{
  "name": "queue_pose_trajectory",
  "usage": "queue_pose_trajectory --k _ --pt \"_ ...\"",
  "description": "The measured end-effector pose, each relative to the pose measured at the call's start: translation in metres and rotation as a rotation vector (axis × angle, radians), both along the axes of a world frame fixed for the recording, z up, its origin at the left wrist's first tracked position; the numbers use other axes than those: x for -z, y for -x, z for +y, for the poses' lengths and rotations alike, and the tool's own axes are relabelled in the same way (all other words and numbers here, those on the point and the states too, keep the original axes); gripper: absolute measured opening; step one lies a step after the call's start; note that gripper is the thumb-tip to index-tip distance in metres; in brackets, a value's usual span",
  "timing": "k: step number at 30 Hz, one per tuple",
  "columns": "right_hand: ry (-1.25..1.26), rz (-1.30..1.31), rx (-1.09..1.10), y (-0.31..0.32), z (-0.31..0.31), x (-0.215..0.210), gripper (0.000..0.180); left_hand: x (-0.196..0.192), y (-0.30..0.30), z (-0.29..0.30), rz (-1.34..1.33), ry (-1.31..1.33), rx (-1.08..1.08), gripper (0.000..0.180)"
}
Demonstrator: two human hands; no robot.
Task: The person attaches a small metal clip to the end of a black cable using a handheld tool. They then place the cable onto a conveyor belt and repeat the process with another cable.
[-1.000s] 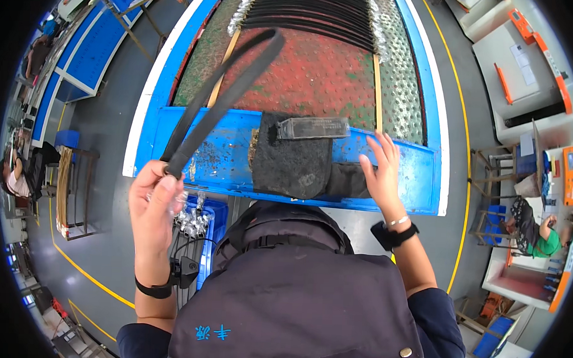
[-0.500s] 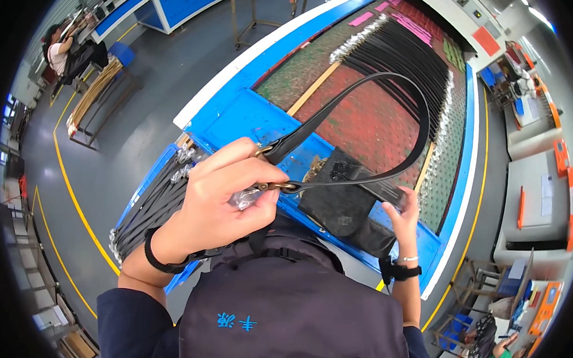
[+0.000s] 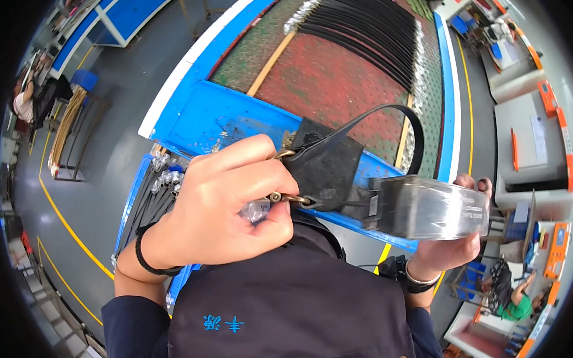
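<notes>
My left hand [image 3: 225, 208] pinches the black strap's [image 3: 370, 122] brass clasp [image 3: 286, 196], its loop arcing rightward to the grey block [image 3: 427, 208] gripped by my right hand [image 3: 451, 248].

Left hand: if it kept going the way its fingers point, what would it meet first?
Probably the black pad at the strap's metal ring, right at the left hand's fingertips; the grey block lies beyond. Depth is unclear.

Clear plastic wrap [image 3: 255, 211] bunched in left hand [image 3: 225, 208]. White label [image 3: 471, 207] on grey block [image 3: 427, 208] in right hand [image 3: 451, 248], near the fingertips.
</notes>
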State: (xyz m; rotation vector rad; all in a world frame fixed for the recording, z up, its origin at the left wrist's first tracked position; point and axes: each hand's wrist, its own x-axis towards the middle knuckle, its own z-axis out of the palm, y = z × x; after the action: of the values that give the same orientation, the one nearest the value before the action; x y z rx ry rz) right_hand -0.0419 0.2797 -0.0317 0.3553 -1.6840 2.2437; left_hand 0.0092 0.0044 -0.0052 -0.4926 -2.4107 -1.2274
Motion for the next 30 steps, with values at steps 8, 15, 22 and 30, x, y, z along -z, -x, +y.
queue_pose_trajectory --k 8,15,22,30 --pt "-0.036 -0.052 -0.026 -0.008 -0.022 -0.009 0.085 -0.005 0.003 0.004 -0.006 -0.003 0.067 0.019" --pt "-0.088 -0.030 -0.012 -0.007 -0.024 -0.009 0.084 -0.006 0.000 0.005 -0.023 -0.016 0.056 0.018" --pt "-0.133 -0.018 0.042 -0.008 -0.022 -0.009 0.087 -0.007 -0.002 0.006 -0.065 -0.003 0.061 0.017" --pt "-0.118 0.007 0.068 -0.015 -0.019 -0.007 0.088 -0.004 -0.003 0.007 -0.119 -0.014 0.047 0.014"
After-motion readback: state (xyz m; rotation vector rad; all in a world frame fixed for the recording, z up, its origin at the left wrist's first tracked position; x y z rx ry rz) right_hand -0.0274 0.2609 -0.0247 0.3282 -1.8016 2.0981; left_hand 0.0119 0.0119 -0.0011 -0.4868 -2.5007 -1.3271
